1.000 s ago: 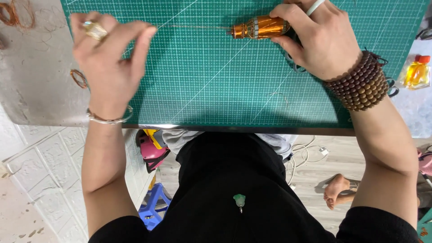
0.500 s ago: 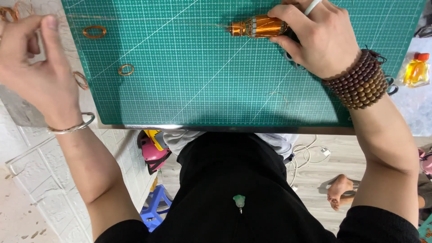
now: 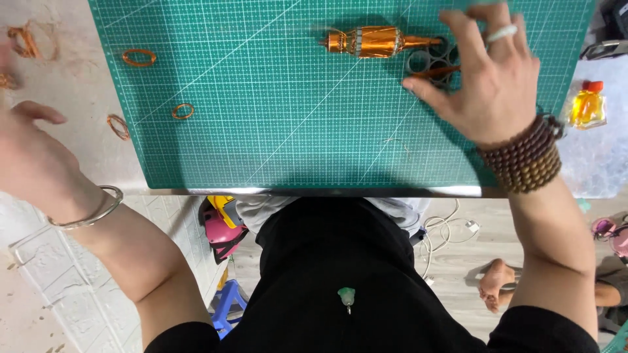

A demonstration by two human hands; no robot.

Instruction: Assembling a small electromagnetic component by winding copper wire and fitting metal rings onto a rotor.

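At the frame's left edge the left hand point(image 3: 29, 153) hangs open, holding nothing, beside copper wire rings point(image 3: 118, 126). At upper centre an orange tool point(image 3: 371, 41) lies on the green cutting mat point(image 3: 261, 131). The right hand point(image 3: 487, 82), fingers spread and empty, hovers just right of it.

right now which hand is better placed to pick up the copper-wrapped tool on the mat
Right. The right hand hovers just beside the copper-wrapped tool, while the left hand is off the green cutting mat.
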